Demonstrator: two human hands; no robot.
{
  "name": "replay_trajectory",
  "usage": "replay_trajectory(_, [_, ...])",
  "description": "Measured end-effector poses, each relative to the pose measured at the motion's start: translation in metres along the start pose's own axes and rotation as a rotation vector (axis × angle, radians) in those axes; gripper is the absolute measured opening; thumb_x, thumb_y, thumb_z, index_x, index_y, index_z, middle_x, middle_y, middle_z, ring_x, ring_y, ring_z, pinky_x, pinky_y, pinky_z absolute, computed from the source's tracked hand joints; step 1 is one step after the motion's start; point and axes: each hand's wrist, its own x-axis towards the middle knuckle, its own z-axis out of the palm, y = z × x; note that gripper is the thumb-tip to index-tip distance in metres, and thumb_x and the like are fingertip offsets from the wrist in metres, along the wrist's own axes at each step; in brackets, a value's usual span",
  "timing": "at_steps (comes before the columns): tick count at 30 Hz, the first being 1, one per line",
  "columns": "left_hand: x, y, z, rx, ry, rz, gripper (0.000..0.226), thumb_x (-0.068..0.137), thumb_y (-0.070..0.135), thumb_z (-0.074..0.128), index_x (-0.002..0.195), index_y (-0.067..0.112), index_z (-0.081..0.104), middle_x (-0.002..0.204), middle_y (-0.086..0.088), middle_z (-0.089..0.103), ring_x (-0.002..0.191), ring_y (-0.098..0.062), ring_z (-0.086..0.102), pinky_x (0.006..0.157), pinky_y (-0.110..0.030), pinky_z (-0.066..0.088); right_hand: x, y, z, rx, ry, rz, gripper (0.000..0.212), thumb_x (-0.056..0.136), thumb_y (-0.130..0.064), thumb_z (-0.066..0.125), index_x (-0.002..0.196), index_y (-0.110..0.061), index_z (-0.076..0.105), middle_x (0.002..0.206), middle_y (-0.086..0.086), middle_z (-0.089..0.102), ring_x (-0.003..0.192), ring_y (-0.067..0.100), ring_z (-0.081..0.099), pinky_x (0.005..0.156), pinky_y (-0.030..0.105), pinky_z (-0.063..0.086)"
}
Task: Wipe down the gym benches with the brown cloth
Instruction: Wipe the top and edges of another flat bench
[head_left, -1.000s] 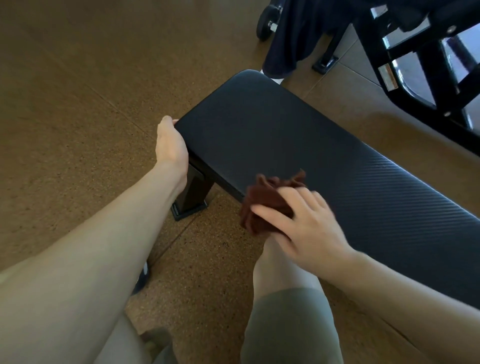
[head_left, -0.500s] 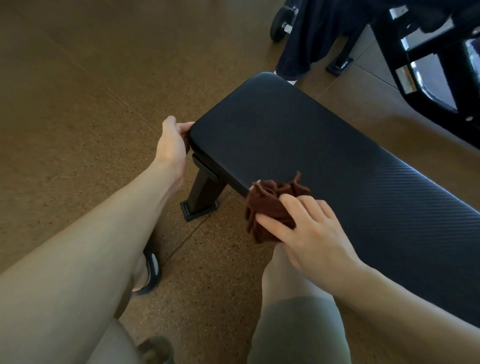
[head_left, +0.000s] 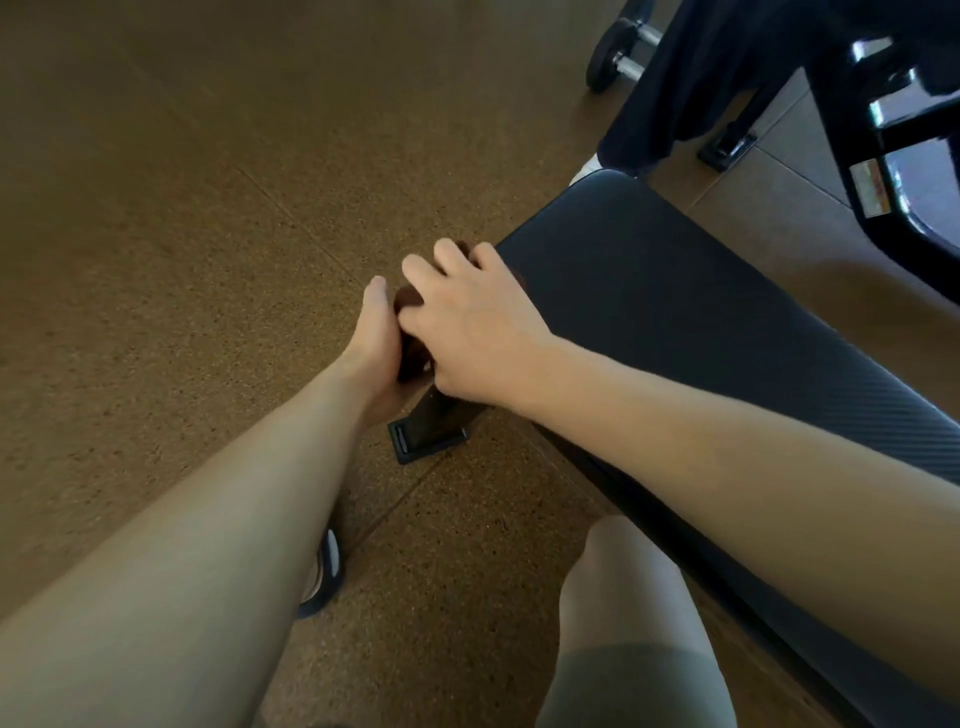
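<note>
The cork floor (head_left: 182, 234) lies wide and free toward nine o'clock. One black bench surface (head_left: 701, 322) runs toward four o'clock. At its near corner sits one brown cloth (head_left: 410, 358), mostly hidden between two hands. The right hand (head_left: 478, 332) grips it with curled fingers (head_left: 415, 267); the left hand (head_left: 376, 343) touches it, its grip hidden. One bench foot (head_left: 426, 436) stands below.

We see two bare forearms with no sleeves, left hand (head_left: 375, 338) and right hand (head_left: 470, 322) without rings or watch. Olive-grey shorts (head_left: 634, 686) end above a bare knee. A dark sandal (head_left: 324, 571) with a light footbed shows under the left arm.
</note>
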Motion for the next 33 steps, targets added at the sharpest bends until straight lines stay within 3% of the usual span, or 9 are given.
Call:
replay_trajectory(6, [0.011,0.001,-0.006,0.065,-0.028,-0.013,0.074,0.104,0.068,0.008,0.142,0.027,0.056,0.128,-0.003,0.070,0.123,-0.019,0.063,0.107,-0.043,0.045,0.044,0.030,-0.005,0.260,-0.130,0.247,0.041,0.090,-0.047,0.055,0.118,-0.021,0.069,0.121,0.005,0.058,0.119,0.030,0.049,0.099,0.047,0.039])
replay_trajectory(10, [0.011,0.000,0.001,0.132,-0.008,-0.010,0.079,0.102,0.072,0.010,0.138,0.019,0.057,0.129,-0.008,0.070,0.125,-0.022,0.060,0.110,-0.041,0.042,0.060,0.054,-0.005,0.240,-0.212,0.437,0.047,0.093,-0.050,0.053,0.123,-0.017,0.065,0.127,0.009,0.062,0.123,0.034,0.050,0.103,0.049,0.039])
replay_trajectory(13, [0.007,0.001,0.007,0.162,-0.005,-0.018,0.082,0.101,0.073,0.012,0.155,0.019,0.043,0.146,-0.009,0.059,0.138,-0.026,0.051,0.121,-0.045,0.033,0.058,0.078,-0.005,0.257,-0.227,0.545,0.050,0.095,-0.047,0.055,0.132,-0.014,0.062,0.135,0.012,0.060,0.127,0.035,0.049,0.105,0.048,0.040])
replay_trajectory(19, [-0.024,0.013,0.039,0.276,0.073,0.087,0.064,0.104,0.067,0.021,0.147,0.026,0.046,0.143,-0.001,0.056,0.131,-0.020,0.053,0.120,-0.043,0.032,0.030,0.083,0.004,0.267,-0.002,0.648,0.041,0.096,-0.043,0.060,0.129,-0.020,0.065,0.140,0.011,0.049,0.126,0.035,0.047,0.103,0.047,0.041])
replay_trajectory(21, [-0.033,0.018,0.051,0.406,0.149,0.176,0.064,0.106,0.062,0.027,0.157,0.025,0.038,0.156,-0.002,0.046,0.139,-0.022,0.046,0.120,-0.043,0.029,0.004,0.089,0.010,0.263,0.111,0.687,0.037,0.097,-0.038,0.057,0.129,-0.020,0.062,0.140,0.013,0.047,0.122,0.038,0.050,0.097,0.048,0.043])
replay_trajectory(23, [-0.042,0.020,0.063,0.571,0.185,0.324,0.058,0.107,0.052,0.035,0.159,0.025,0.034,0.159,-0.002,0.041,0.138,-0.020,0.043,0.108,-0.037,0.032,-0.035,0.096,0.019,0.317,0.200,0.721,0.039,0.098,-0.036,0.056,0.134,-0.021,0.058,0.143,0.016,0.045,0.118,0.039,0.053,0.094,0.047,0.049])
replay_trajectory(26, [-0.053,0.020,0.080,0.793,0.120,0.572,0.057,0.104,0.038,0.053,0.157,0.025,0.037,0.159,0.001,0.042,0.142,-0.015,0.042,0.099,-0.026,0.032,-0.087,0.104,0.024,0.554,0.232,0.729,0.039,0.099,-0.037,0.058,0.137,-0.028,0.058,0.140,0.011,0.048,0.114,0.028,0.054,0.092,0.041,0.052])
replay_trajectory(30, [-0.064,0.019,0.105,1.014,-0.035,0.831,0.051,0.096,0.028,0.067,0.144,0.025,0.048,0.142,0.003,0.054,0.124,-0.001,0.045,0.089,-0.008,0.031,-0.110,0.116,0.004,1.060,0.271,0.857,0.024,0.099,-0.037,0.061,0.121,-0.031,0.067,0.113,-0.005,0.065,0.101,0.011,0.061,0.093,0.035,0.052])
replay_trajectory(33, [-0.066,0.027,0.129,0.892,-0.227,0.668,0.042,0.094,0.033,0.071,0.129,0.029,0.049,0.123,0.008,0.059,0.113,-0.006,0.059,0.092,-0.017,0.048,-0.114,0.122,-0.010,1.612,0.339,1.086,0.023,0.099,-0.033,0.061,0.121,-0.029,0.066,0.107,-0.002,0.073,0.101,0.017,0.070,0.089,0.041,0.057])
